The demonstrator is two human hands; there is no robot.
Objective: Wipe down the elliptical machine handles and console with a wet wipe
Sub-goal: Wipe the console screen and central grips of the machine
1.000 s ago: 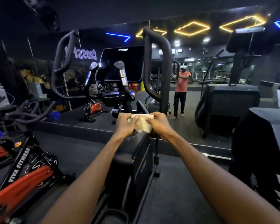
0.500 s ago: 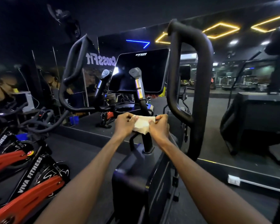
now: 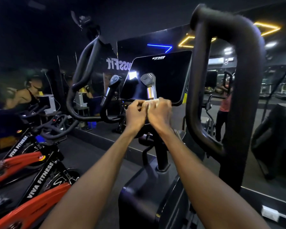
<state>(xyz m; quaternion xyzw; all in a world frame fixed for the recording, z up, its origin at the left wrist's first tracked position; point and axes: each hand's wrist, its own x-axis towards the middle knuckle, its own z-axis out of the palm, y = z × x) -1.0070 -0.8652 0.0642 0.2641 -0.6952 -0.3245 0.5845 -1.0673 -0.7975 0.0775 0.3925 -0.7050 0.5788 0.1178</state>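
Since half a second back both hands have risen and gone forward: left hand [image 3: 135, 114] and right hand [image 3: 159, 113] now meet just below the console [image 3: 162, 75] lower edge, beside the inner grip [image 3: 149, 87]. Fingers of both pinch the pale wet wipe [image 3: 151, 102], bunched between them, mostly hidden. Judged light, limp, damp, tear-prone; best held in a flat pad under the fingers.

Dark mirrored wall [image 3: 262, 113], yellow ceiling lights [image 3: 267, 28], red spin bikes [image 3: 28, 210]
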